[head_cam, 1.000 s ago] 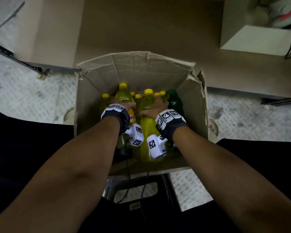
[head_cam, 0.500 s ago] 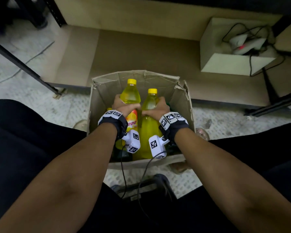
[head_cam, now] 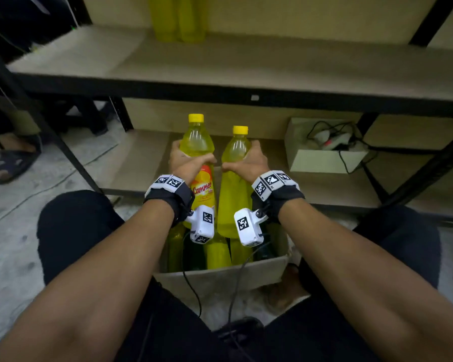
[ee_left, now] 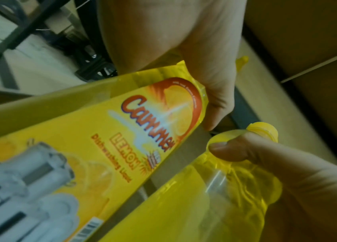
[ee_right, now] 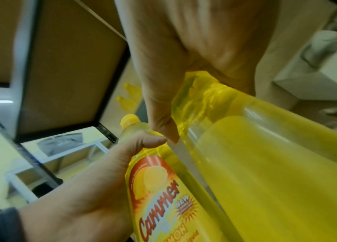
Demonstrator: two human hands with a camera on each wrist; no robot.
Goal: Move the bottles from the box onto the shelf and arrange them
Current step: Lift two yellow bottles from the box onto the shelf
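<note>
Step in hand: the carry from box to shelf. The left hand (head_cam: 187, 162) is wrapped round the shoulder of the labelled yellow bottle (head_cam: 199, 165), thumb across the front. The right hand (head_cam: 249, 162) grips the plain yellow bottle (head_cam: 234, 189) the same way, just below the neck. Both bottles are upright, side by side and just apart, raised above the cardboard box (head_cam: 220, 278), in front of the lower shelf board (head_cam: 139, 163) and below the front edge of the upper shelf board (head_cam: 246, 66).

More yellow bottles and some dark ones remain in the box, so the task is judged to be at an early or middle stage. Two yellow bottles (head_cam: 178, 19) stand at the back edge of the upper board, near its middle.

Next move, as a judgement: lift both bottles clear of the upper board's front edge, set them down upright beside the pair at the back, and keep them from knocking together.

Against the earlier frames: a second ago both hands were down among the bottles in the box. Half a second ago the two bottles were partly raised, bases inside the box. Now they are higher and the view has tilted up to take in the upper board.
</note>
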